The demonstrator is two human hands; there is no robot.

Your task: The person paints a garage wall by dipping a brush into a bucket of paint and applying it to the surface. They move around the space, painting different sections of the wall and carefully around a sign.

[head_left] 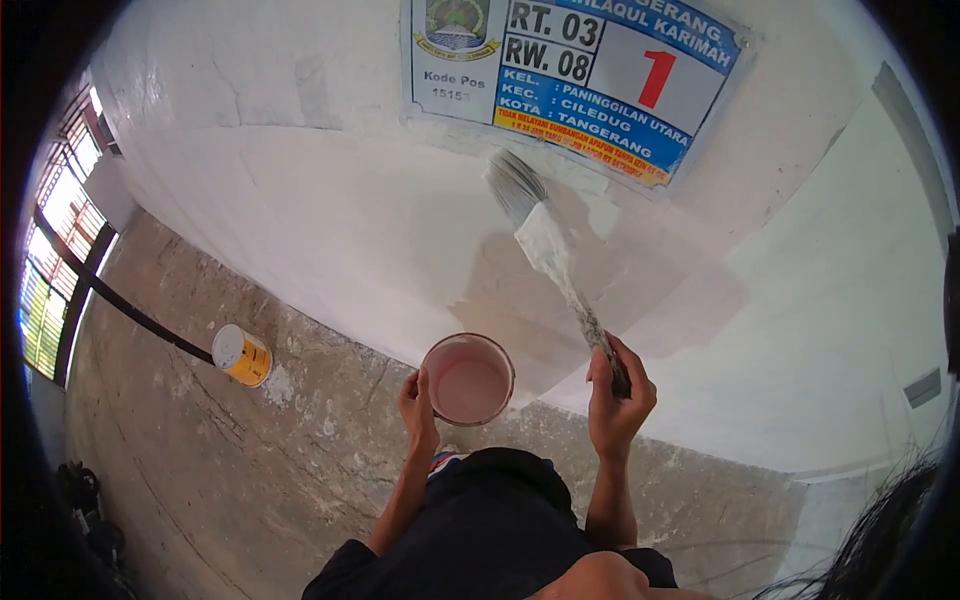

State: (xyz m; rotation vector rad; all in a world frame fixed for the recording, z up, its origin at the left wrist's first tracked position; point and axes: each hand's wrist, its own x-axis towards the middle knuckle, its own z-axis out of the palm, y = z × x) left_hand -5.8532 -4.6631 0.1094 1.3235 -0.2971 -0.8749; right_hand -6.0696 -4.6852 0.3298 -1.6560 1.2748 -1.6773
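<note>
My right hand [620, 398] grips the dark, paint-spotted end of a long-handled paintbrush [545, 245]. The brush points up and to the left, its bristles whitish with paint and right by the white wall [370, 220], just below the address sign. My left hand [417, 405] is closed on the side of a small round bucket [432, 375] with a reddish rim, thumb at the rim. Pale pinkish-white paint [470, 388] lies inside it. The bucket is held in front of my body, below and left of the brush.
A blue and white address sign [570, 85] is fixed on the wall above the brush. On the stained concrete floor [270, 440] stands a yellow and white paint can [243, 356]. A dark hose-like strip [150, 318] runs towards it from the barred window [60, 260] at left.
</note>
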